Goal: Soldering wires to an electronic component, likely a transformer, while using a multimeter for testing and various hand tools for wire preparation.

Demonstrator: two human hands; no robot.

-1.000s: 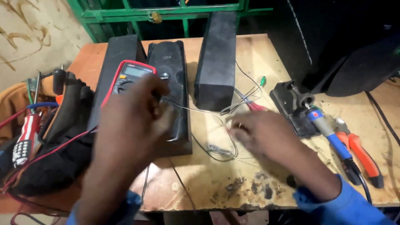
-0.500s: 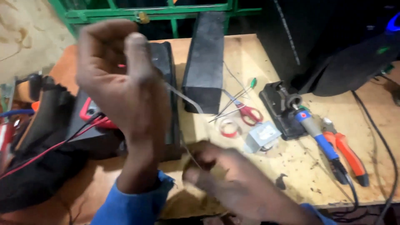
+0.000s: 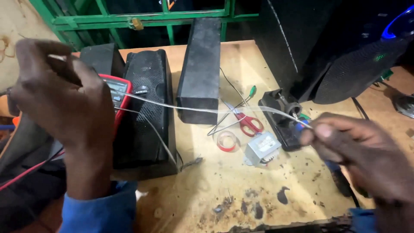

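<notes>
The thin white wire [image 3: 207, 110] ran from nine to three o'clock, pinched tight between the left hand [image 3: 64, 103] and right hand [image 3: 358, 151].

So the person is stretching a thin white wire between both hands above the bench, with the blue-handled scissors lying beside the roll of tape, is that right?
Not quite: the head view shows the scissors have red handles, not blue. The rest holds: the left hand and right hand stretch the thin white wire above the bench, scissors beside the roll of tape.
</notes>
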